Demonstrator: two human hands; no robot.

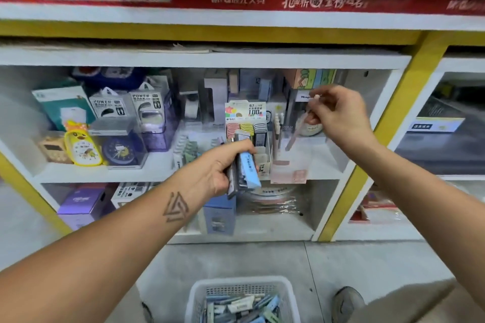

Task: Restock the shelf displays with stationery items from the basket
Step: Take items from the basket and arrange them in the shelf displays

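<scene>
A white slatted plastic basket [242, 296] sits on the grey floor [341, 257] at the bottom of the view, holding a loose heap of small flat stationery packs [241, 308] in blue, grey and white. On the white middle shelf [157, 172] stands a small cardboard display box of pencil leads [248, 123], its header card printed with "0.7" and "100" and its slots filled with pink, yellow and grey cases.

The left hand [223, 168] is curled tight around a bundle of slim flat packs [242, 168], a light blue one outermost and dark grey ones behind it, held just in front of the display box. The right hand [338, 115] is raised higher, in front of the shelf's right part; its thumb and forefinger pinch a thin pale pinkish pen-like stick [304, 123] near its top, the stick slanting down and to the left. It is blurred, so its kind cannot be told. The two hands are well apart.
</scene>
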